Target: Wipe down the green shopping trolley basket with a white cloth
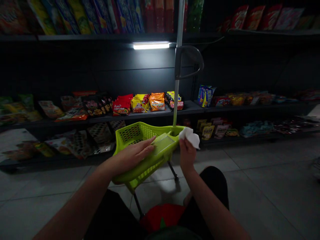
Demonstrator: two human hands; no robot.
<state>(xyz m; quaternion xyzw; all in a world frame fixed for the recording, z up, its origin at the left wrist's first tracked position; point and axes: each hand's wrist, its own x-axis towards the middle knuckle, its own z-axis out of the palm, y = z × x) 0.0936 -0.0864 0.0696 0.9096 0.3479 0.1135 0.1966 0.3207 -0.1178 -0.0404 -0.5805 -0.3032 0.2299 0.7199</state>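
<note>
A lime-green plastic shopping basket [130,133] on a wheeled frame stands in front of me, its metal pull handle [186,63] rising up. My left hand [135,155] lies flat on the basket's near rim, fingers stretched out. My right hand [187,153] is closed on a crumpled white cloth [191,136], held against the basket's right corner by the base of the handle pole.
Dark shelves with snack packets [140,103] run across the back, lit by a strip light [151,45]. More packets [75,141] sit on the lower shelf. The floor is grey tile [250,186]. A red object [162,216] lies between my knees.
</note>
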